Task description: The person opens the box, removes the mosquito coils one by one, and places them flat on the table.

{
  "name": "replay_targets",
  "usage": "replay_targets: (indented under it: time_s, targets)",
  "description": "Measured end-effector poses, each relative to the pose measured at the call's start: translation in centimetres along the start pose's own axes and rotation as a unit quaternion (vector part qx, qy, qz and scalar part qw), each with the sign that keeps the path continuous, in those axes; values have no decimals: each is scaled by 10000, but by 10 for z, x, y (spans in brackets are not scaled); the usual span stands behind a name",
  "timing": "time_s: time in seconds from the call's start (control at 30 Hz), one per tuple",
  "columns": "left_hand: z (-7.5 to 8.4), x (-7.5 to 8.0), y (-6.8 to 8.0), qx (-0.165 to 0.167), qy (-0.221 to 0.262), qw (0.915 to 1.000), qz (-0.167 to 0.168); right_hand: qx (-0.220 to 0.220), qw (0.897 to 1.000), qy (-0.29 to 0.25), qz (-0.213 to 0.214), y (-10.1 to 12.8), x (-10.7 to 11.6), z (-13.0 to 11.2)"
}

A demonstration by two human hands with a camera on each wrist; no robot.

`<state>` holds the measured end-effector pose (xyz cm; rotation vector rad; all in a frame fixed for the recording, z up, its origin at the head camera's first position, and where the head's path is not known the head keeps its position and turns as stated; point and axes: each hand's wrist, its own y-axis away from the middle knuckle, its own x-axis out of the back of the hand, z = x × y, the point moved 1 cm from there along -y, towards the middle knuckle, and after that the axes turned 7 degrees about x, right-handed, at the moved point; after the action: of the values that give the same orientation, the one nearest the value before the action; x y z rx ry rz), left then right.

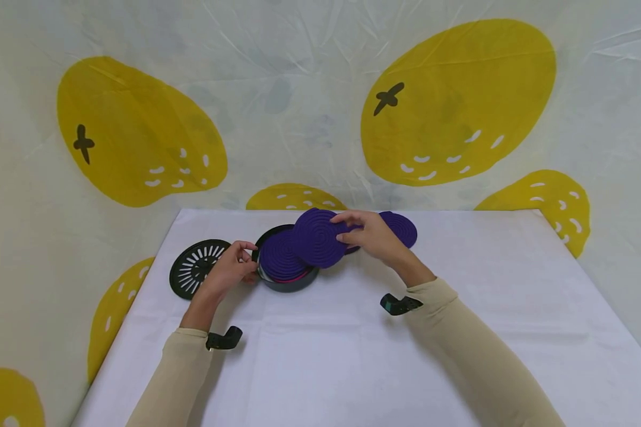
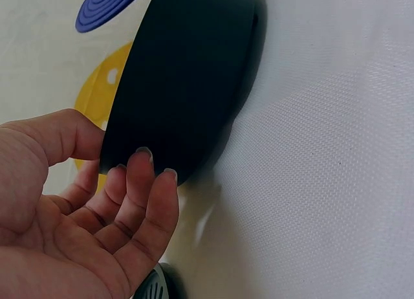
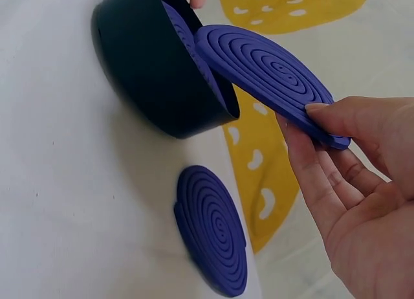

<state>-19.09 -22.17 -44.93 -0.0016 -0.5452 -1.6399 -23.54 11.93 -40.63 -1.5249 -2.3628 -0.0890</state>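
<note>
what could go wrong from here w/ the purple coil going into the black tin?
1. The right hand pinches the purple coil only at its edge, tilted over the rim; it may slip or snap.
2. Another coil already lies in the black tin; the new one may sit crooked on it.
3. The left hand holds only the tin's side, so a push might slide it toward the slotted lid.

Both arms reach forward, sleeves to the wrists. The left hand (image 1: 229, 268) curls, thumb and fingertips (image 2: 150, 158) pressed around a rim. The right hand (image 1: 371, 235) pinches a disc between thumb and fingers (image 3: 309, 163).
</note>
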Motion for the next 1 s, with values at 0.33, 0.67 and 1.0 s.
replay_targets:
  time_s: [0.33,0.67,1.0]
  targets:
    - [-1,-1,1,-55,0,10000,-46,-40,9998,197,75,10,17,3]
    - [-3,-1,0,5,-44,10000,63,-114,9996,212,176,19,33,13]
    - [-2,-2,0,-43,-17,10000,36,-69,9995,215,208,28,49,23]
